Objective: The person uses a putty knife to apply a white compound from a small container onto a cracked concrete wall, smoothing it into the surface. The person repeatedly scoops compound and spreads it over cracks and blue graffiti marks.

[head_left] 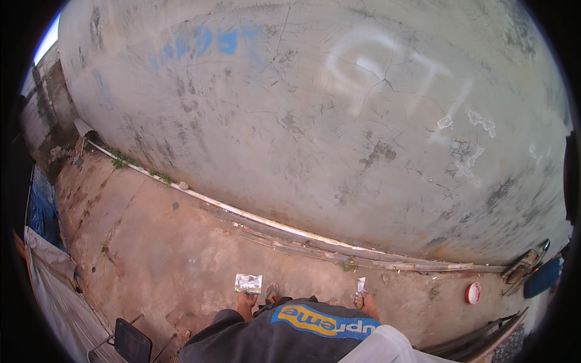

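Note:
My left hand (245,301) is closed around the near edge of a flat, rectangular plate (248,282) smeared with white and grey, held out level at waist height. In my right hand (365,301) is a small putty knife (361,284), its narrow, whitish blade pointing away from me. Both hands are apart from the cracked grey wall (290,133) ahead. On the wall's right side are white filler-like patches (482,122). A sandalled foot (272,291) shows beside my left hand. Whether loose paste lies on the plate is too small to tell.
A white pipe (254,216) and long planks (339,257) run along the wall's foot. To the right stand a red-and-white bucket (473,293) and a blue container (543,278). A dark-backed chair (133,342) and pale sheeting (60,290) are at the left.

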Demonstrator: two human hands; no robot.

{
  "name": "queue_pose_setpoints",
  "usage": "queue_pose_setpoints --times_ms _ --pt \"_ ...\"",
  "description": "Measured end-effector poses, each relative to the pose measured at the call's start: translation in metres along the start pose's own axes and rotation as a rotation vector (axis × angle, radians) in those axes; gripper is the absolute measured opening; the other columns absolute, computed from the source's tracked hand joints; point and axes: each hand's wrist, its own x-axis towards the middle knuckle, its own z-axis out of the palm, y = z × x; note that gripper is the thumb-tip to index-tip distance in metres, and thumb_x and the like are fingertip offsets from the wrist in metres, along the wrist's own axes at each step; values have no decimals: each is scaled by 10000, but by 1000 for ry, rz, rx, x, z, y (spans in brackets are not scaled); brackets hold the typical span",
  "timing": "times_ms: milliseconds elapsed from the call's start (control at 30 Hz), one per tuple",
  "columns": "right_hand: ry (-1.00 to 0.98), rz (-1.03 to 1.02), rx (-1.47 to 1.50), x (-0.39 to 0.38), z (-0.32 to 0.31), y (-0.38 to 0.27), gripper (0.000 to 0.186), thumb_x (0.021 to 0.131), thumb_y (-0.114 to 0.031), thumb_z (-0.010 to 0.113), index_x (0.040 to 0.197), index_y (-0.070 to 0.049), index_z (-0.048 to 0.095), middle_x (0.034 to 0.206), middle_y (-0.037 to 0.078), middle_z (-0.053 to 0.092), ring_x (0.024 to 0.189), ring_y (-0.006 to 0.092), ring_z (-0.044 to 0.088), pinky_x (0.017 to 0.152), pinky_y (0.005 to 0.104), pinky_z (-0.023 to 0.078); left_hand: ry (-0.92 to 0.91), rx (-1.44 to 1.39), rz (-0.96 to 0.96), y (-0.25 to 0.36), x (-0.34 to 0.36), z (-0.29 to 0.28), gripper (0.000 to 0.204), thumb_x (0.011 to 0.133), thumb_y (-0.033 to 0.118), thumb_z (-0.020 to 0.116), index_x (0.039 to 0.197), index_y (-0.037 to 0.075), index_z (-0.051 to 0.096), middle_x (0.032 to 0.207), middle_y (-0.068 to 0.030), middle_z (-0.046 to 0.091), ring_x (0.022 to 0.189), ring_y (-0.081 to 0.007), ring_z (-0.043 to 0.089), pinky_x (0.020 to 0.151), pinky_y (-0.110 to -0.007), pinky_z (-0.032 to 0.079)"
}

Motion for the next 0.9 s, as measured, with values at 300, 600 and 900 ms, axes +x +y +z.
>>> queue_pose_setpoints --times_ms 300,600,900 --pt "-486 -261 -198 -27 344 -133 445 950 -180 436 1387 -143 363 858 27 533 660 138 506 532 269 454 -53 184 130 95 32 64 378 943 256 416 1269 67 413 1277 -83 460 1132 -262 494 940 -434 455" --pt "-307 -1877 -1208 -83 601 -265 353 902 -75 546 1254 -102 564 888 53 523 601 120 473 539 290 409 -65 201 255 124 24 73 377 938 294 460 1255 89 437 1233 -78 519 1120 -253 500 942 -429 433" --pt "1 -2415 -1550 -65 713 -341 508 791 12 583 1255 -192 551 1022 112 513 664 274 560 530 369 450 -83 9 250 98 12 115 357 945 294 457 1234 84 464 1221 -82 535 1159 -252 496 959 -418 432"
